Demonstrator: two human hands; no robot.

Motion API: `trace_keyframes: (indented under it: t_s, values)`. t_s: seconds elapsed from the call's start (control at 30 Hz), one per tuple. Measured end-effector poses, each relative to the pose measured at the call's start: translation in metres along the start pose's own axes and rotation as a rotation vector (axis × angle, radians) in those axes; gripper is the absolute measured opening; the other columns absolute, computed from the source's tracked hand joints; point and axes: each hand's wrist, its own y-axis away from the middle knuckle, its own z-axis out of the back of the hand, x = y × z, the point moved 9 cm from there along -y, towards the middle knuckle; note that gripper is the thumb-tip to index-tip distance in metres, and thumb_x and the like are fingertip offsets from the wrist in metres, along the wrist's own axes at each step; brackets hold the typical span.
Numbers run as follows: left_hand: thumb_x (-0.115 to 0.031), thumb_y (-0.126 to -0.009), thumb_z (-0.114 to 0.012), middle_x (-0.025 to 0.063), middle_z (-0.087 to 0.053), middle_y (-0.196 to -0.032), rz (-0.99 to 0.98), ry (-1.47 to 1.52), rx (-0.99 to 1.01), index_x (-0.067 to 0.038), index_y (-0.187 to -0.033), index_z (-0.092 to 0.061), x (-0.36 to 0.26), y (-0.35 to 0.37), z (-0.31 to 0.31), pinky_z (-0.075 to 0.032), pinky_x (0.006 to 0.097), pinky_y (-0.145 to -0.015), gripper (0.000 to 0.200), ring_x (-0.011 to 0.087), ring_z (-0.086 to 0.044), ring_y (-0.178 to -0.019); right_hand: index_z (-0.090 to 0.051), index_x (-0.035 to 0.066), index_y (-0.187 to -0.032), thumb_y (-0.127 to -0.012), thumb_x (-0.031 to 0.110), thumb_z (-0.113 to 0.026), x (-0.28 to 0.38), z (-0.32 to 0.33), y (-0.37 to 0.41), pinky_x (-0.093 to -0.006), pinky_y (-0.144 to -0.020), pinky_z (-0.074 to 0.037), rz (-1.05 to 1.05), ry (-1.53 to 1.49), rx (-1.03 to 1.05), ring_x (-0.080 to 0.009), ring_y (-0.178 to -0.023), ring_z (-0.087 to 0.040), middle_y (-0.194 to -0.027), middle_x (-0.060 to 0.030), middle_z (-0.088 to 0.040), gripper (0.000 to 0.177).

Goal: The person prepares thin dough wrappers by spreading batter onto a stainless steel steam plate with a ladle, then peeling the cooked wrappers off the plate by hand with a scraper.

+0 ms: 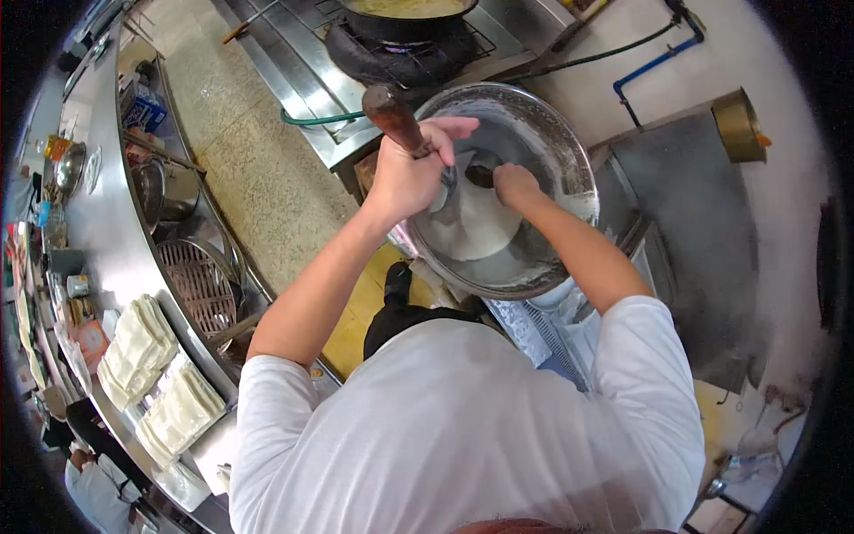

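Note:
Below my hands is a large round metal basin [583,165] with whitish liquid or batter [476,227] in it. My left hand [411,171] is wrapped round a tool with a thick brown wooden handle [389,109]; its metal end reaches down into the basin. The fingers of that hand are partly spread at the top. Inside the basin, my right hand [516,187] is closed on a small dark round cup or ladle [483,167]. Both hands are over the basin, a short distance apart.
Beyond the basin, a black wok [409,22] stands on a burner in a steel stove [294,62]. A steel counter [98,205] on the left holds stacked pale sheets [138,351]. Below it sits a woven basket [197,289]. Another person [93,489] is at lower left.

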Motion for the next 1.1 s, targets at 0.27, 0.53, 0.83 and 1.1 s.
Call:
trace_keyframes:
  t_s: [0.27, 0.53, 0.83, 1.1]
  values:
    - [0.026, -0.07, -0.044, 0.0194, -0.067, -0.127, -0.082, -0.115, 0.044, -0.002, -0.07, -0.049, -0.04, 0.012, 0.003, -0.049, 0.0386, -0.104, 0.029, 0.0296, -0.062, -0.122, -0.072, 0.0, -0.105, -0.092, 0.008, -0.051, 0.017, -0.088, -0.025, -0.0457, -0.087, -0.057, 0.212, 0.138, -0.036, -0.0361, -0.1, -0.071, -0.109, -0.0221, -0.072, 0.026]
    - [0.024, -0.071, -0.046, 0.0179, -0.069, -0.125, -0.109, -0.187, 0.056, -0.002, -0.07, -0.05, -0.042, 0.011, -0.002, -0.051, 0.0372, -0.099, 0.027, 0.0291, -0.064, -0.118, -0.074, 0.0, -0.1, -0.077, 0.011, -0.072, 0.071, -0.12, 0.01, -0.0408, -0.082, -0.058, 0.402, 0.185, 0.209, -0.0347, -0.094, -0.073, -0.098, -0.0246, -0.072, 0.026]
    - [0.024, -0.073, -0.048, 0.0172, -0.069, -0.126, -0.103, -0.134, 0.053, -0.001, -0.073, -0.051, -0.02, 0.008, -0.01, -0.05, 0.0361, -0.099, 0.025, 0.0274, -0.064, -0.119, -0.069, -0.001, -0.092, -0.093, 0.008, -0.065, 0.044, -0.123, 0.078, -0.033, -0.068, -0.056, -0.068, -0.784, 0.95, -0.0178, -0.075, -0.068, -0.082, -0.0114, -0.07, 0.01]
    - [0.02, -0.081, -0.053, 0.0166, -0.067, -0.126, -0.125, -0.227, -0.011, -0.001, -0.083, -0.054, 0.0, -0.002, 0.008, -0.047, 0.036, -0.103, 0.021, 0.027, -0.063, -0.12, -0.064, -0.004, -0.103, -0.1, 0.005, -0.055, 0.034, -0.062, 0.105, -0.0297, -0.06, -0.047, 0.083, -1.044, 0.852, -0.0127, -0.062, -0.052, -0.076, -0.0038, -0.059, 0.013]
